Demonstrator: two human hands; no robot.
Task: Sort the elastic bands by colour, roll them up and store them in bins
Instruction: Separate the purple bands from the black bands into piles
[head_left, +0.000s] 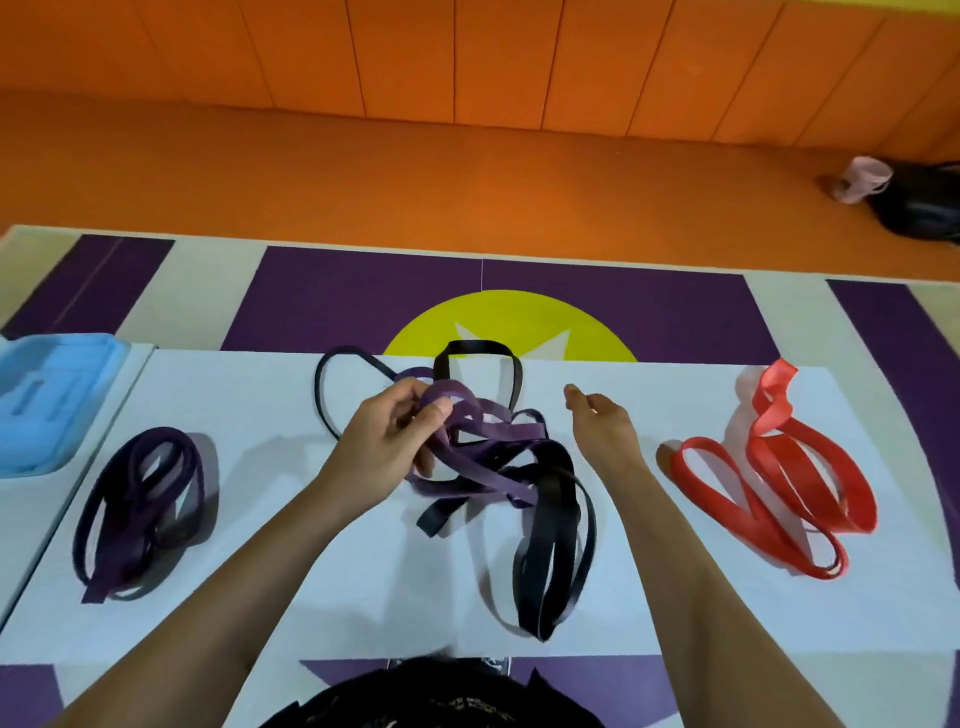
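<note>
Left hand is pinching one purple band from the middle heap of three; right hand is hovering relaxed, empty.

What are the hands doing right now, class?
Left hand: grips a purple band.
Right hand: loosely curled, holding nothing.

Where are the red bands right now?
In the head view, the red bands lie heaped at the right end of the white sheet, right of the right hand and apart from the tangled pile in the middle.
</note>
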